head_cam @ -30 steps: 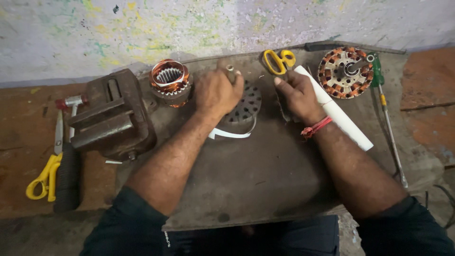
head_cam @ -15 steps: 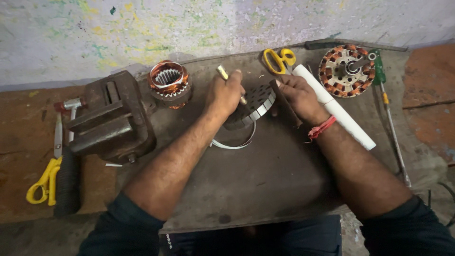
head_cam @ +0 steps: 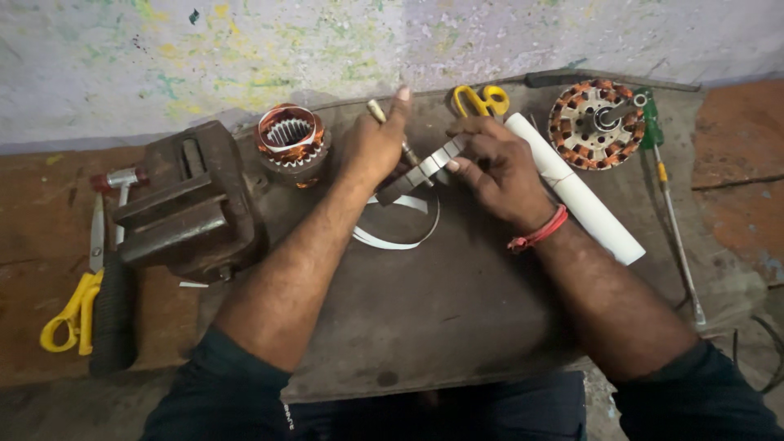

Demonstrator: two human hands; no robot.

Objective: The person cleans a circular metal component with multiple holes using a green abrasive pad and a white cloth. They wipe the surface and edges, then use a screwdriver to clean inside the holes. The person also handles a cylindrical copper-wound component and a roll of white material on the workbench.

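Observation:
Both hands hold a round slotted metal stator core (head_cam: 425, 173), tilted on edge above the grey work board (head_cam: 441, 302). My left hand (head_cam: 377, 143) grips its left side and also holds a thin stick-like tool (head_cam: 384, 118) that points up and left. On the core's right rim, the fingers of my right hand (head_cam: 490, 163) pinch its edge; a red band circles that wrist. A white paper strip (head_cam: 400, 237) curls on the board just under the core.
A wound copper stator (head_cam: 290, 140) stands left of my hands, a heavy bench vise (head_cam: 188, 208) further left. Yellow scissors (head_cam: 482, 100), a white paper roll (head_cam: 576, 192), a second wound stator (head_cam: 594, 122) and a green screwdriver (head_cam: 665, 188) lie right. More yellow scissors (head_cam: 69, 314) lie far left.
The stator core has been tipped from lying flat to standing on edge between both hands. My left hand has shifted up with the thin tool; my right fingers moved onto the rim.

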